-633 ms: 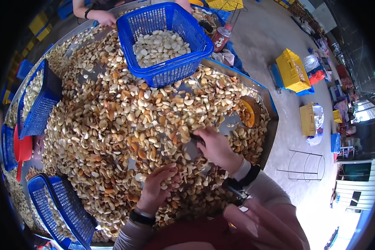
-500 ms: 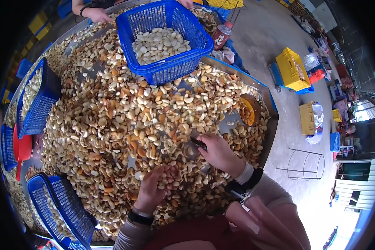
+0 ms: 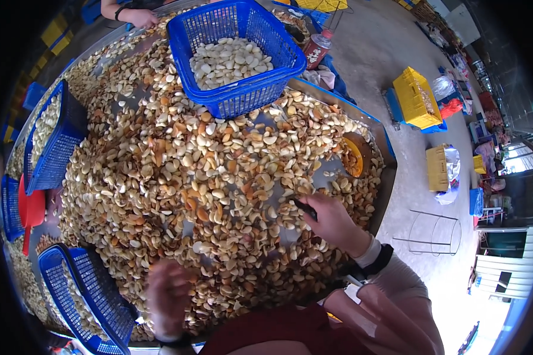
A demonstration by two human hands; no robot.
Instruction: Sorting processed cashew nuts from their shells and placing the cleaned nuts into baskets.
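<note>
A metal table (image 3: 380, 195) is heaped with pale and brown-skinned nut kernels (image 3: 207, 177). My right hand (image 3: 331, 222) rests on the heap at the right and grips a small dark tool (image 3: 305, 208) that pokes out toward the kernels. Blurred by motion, my left hand (image 3: 169, 296) hovers over the near edge of the heap, close to a blue basket (image 3: 86, 293) at the lower left. Its fingers look curled, but what they hold is hidden by the blur.
A large blue basket (image 3: 243, 97) of pale kernels stands on the heap at the back. More blue baskets (image 3: 53, 142) and a red scoop (image 3: 29, 210) line the left side. An orange bowl (image 3: 355, 157) lies at the right. Another person's hand (image 3: 139, 16) reaches in at the far end. Yellow crates (image 3: 417, 97) stand on the floor.
My left hand has pulled back from the middle of the heap toward the near left edge. My right hand with the tool has stayed at about the same place.
</note>
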